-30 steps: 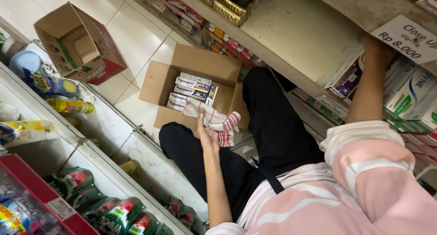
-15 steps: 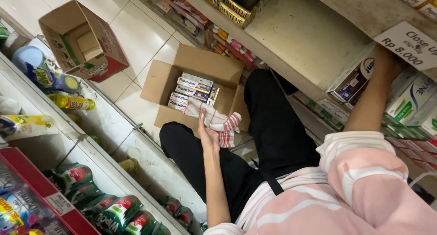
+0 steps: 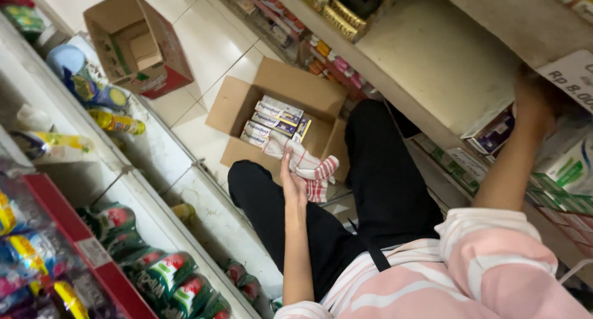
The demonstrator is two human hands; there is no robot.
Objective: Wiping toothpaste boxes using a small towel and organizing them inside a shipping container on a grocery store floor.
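Cloth held at centre frame, shelf reached at upper right.
A striped cloth is gripped by the left hand beside the open carton; the right hand seems closed on a small box.

The soft cloth has red and white stripes. The open cardboard box is brown. The long sleeve has pink and white stripes.

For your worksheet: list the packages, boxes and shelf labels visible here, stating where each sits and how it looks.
Long boxes: white and blue, stacked in the open carton.
Open carton: brown, on the floor.
Second carton: brown with red side, farther off.
Price label: white card, on the upper right shelf edge.
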